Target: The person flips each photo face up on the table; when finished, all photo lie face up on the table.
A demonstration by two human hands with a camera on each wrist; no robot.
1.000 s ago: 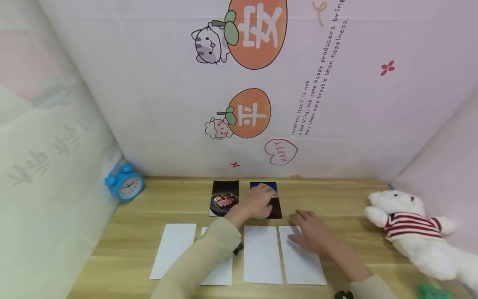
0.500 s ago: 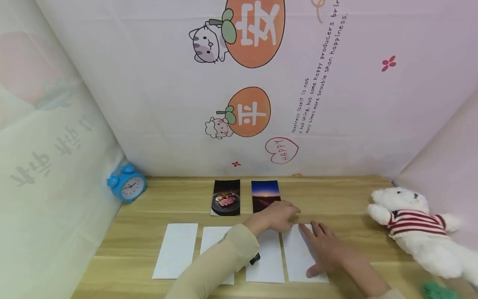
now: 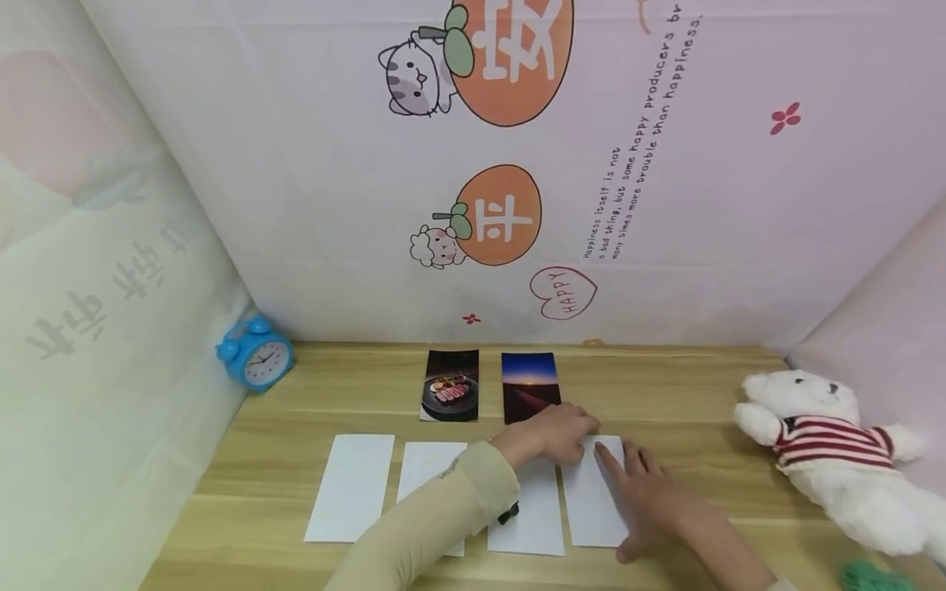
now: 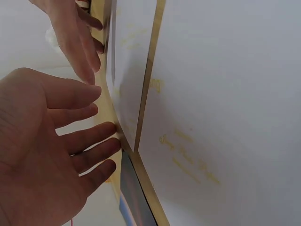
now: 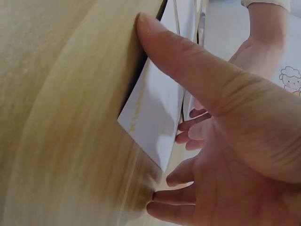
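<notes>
Backs of white photo cards face up in a row on the wooden table. My left hand reaches across to the top edge of the rightmost white card. Its fingers are loosely bent, tips close to the tabletop. Along that card's right side lies my right hand, fingers at the top right corner and thumb by the lower right corner. Behind the row lie a sunset photo card, partly covered by my left hand, and a photo card of a meat dish.
Three more white cards lie to the left, including the leftmost card. A blue alarm clock stands at the back left. At the right lies a white teddy bear in a striped top, with a green object near the front.
My left hand has moved off the sunset card, right and toward me, to the rightmost white card's top edge. My right hand has shifted right, its thumb spreading down to the lower corner.
</notes>
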